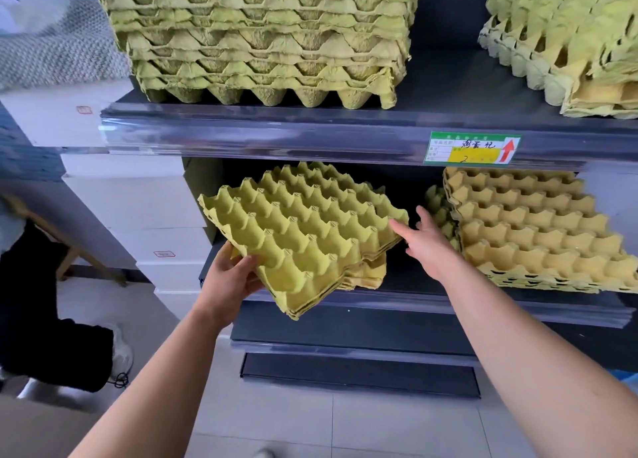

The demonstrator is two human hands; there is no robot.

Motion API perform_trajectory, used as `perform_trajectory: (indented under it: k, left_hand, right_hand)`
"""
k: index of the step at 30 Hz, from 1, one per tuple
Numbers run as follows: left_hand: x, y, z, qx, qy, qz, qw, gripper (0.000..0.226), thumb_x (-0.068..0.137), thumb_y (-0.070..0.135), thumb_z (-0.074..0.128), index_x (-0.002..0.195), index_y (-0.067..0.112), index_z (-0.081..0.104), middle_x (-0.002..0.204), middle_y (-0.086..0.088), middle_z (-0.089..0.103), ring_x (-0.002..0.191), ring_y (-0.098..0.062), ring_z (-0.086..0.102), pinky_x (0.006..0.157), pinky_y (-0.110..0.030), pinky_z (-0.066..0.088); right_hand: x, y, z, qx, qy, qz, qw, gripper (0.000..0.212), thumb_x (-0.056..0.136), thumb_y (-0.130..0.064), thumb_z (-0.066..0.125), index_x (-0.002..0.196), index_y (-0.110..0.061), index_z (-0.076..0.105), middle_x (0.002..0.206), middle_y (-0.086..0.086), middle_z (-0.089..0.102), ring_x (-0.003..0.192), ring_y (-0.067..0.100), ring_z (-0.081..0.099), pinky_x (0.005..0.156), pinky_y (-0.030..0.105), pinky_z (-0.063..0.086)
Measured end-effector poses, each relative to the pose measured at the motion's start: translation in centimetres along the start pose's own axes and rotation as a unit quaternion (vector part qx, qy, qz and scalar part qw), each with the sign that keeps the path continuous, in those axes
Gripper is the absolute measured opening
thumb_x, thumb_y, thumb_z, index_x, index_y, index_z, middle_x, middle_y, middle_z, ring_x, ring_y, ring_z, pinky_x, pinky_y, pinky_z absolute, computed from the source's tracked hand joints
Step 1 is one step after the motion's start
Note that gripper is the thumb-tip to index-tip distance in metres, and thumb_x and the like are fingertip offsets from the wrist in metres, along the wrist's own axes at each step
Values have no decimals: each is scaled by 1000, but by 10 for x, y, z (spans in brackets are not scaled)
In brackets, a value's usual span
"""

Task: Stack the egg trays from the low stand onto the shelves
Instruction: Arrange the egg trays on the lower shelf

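A small stack of yellow-green egg trays lies skewed on the lower shelf, its near corner hanging over the shelf's front edge. My left hand grips that stack at its near left edge, thumb on top. My right hand is open with fingers spread, its fingertips at the stack's right corner. Beside it on the same shelf lies a stack of orange-yellow trays. The low stand is out of view.
The upper shelf carries a tall tray stack on the left and a tilted one at the right. A green price label sits on its front rail. White boxes stand to the left. A person's dark trouser leg and shoe are at left.
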State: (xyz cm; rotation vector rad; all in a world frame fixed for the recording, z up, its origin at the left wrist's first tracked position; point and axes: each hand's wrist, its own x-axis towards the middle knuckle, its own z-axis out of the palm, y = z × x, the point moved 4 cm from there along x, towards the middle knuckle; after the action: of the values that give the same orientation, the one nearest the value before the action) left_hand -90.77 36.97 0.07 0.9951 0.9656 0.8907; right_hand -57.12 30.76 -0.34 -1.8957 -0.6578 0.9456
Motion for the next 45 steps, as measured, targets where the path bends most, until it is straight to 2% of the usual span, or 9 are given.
perform_trajectory:
  k: [4,9,12,19,25,30,40,43,45]
  left_hand:
    - [6,5,-9,6,-21,-7,1000,34,95,6,60,128,13,59,115,-15,70,100,-31,70,78,-37,59]
    - [11,9,-27,-6,-32,-6,999,37,95,4,56,128,19,60,117,-12,70,98,-30,67,87,-45,55]
    - [24,13,-33,17,-16,9,1000,41,96,2,53,130,23,57,115,-6,70,93,-25,69,75,-39,57]
    - [66,23,-11,25,28,-15,999,36,99,36,55,113,5,65,98,-15,70,82,-27,66,69,-34,53]
    - [84,22,-9,116,-84,-23,989,49,72,1,68,119,14,63,94,-8,69,76,-20,62,64,-25,53]
    - [105,26,-18,205,-60,41,976,33,86,-14,54,108,11,59,66,10,64,56,-6,55,52,-16,46]
    - [146,4,-32,357,52,-47,931,27,94,27,58,115,13,67,99,-12,70,83,-30,62,70,-35,47]
    - [141,-6,-34,373,39,-94,922,39,99,37,50,118,6,62,98,-13,63,84,-29,56,72,-32,40]
    - [139,-8,-33,369,13,-102,924,37,101,36,45,115,6,61,105,-14,63,89,-28,56,77,-32,42]
  right_hand:
    - [6,-1,10,53,-42,-13,998,89,74,-43,79,148,-26,30,138,4,49,111,20,59,100,41,48]
    - [-9,-17,21,74,-55,-63,994,39,77,-33,78,111,-23,61,110,-6,70,103,12,64,96,38,49]
    - [-18,-22,22,74,-3,-75,994,59,61,-48,85,107,-20,62,101,-6,72,96,12,67,87,34,51]
    - [-28,7,22,96,132,-21,986,40,71,-37,81,102,-18,65,98,-4,70,90,14,65,82,37,55]
    - [-43,9,41,144,220,-18,965,53,75,-32,79,115,-7,55,102,2,65,85,10,60,59,17,39]
    - [-48,7,56,121,246,-24,961,58,77,-38,77,116,-6,49,103,3,63,88,15,61,70,23,42]
    - [-50,14,71,23,186,27,982,73,85,-48,66,134,-4,37,129,10,50,109,24,50,83,29,37]
    - [-51,11,72,-58,168,-8,984,71,90,-40,63,146,-10,30,147,8,40,128,24,44,89,24,34]
    - [-50,10,73,-71,157,-2,985,68,93,-38,59,147,-13,29,147,7,40,119,23,50,82,23,36]
